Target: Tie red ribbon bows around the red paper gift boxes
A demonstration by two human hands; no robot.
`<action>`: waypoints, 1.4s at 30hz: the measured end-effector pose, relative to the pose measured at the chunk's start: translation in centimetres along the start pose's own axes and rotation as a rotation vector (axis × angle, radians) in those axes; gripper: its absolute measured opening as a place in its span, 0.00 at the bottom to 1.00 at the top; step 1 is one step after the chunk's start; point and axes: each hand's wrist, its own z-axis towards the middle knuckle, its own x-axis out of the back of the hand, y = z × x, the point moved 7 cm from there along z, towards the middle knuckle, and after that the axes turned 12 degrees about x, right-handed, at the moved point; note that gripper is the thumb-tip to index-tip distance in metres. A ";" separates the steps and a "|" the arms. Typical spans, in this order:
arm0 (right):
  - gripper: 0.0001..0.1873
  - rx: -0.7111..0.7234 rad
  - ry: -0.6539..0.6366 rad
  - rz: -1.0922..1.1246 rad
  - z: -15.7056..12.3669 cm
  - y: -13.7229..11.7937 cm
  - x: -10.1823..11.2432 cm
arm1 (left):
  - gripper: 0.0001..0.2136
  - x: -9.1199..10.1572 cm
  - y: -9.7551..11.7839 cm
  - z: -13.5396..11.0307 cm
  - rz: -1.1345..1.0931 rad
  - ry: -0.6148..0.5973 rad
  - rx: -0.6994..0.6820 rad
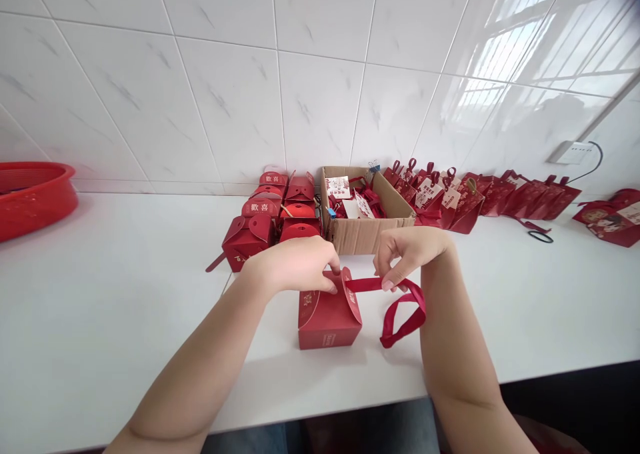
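A red gift box [330, 321] with gold lettering stands upright on the white counter in front of me. Its curved flaps meet at the top. My left hand [305, 267] reaches over it from the left, thumb and fingers closed on the top flaps. From the right side of the top runs a dark red ribbon [406, 321]. My right hand [407, 254] pinches this ribbon between thumb and fingers, a short way off the box. The ribbon's loose length curls in a loop below that hand. Where it enters the box top cannot be made out fully.
Behind my hands, a cardboard box [367, 236] holds ribbons and printed tags. Several red gift boxes [250, 237] stand left of it, and several ribbon-handled red boxes [465, 204] line the wall at right. A red plastic basin [37, 204] sits far left. The counter [125, 294] ends near my body.
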 end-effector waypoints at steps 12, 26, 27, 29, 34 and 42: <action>0.17 -0.055 0.009 -0.051 2.4 0.1 -0.4 | 0.11 -0.1 0.6 -0.4 0.015 -0.023 -0.078; 0.20 -0.132 0.048 -0.140 3.4 -0.3 -0.9 | 0.12 0.2 0.0 -0.6 0.057 -0.025 -0.079; 0.20 -0.149 0.057 -0.165 3.3 -0.3 -0.8 | 0.12 0.4 0.1 -0.9 0.042 0.005 -0.093; 0.21 -0.182 0.098 -0.227 3.0 -0.5 -0.4 | 0.12 1.2 0.4 -1.5 -0.007 0.071 -0.122; 0.26 0.050 0.304 -0.303 2.9 -2.3 1.2 | 0.11 3.8 1.3 -3.8 -0.213 0.302 -0.232; 0.15 0.640 0.318 0.207 2.6 -4.8 0.7 | 0.12 5.6 0.6 -6.1 -0.335 0.493 -0.185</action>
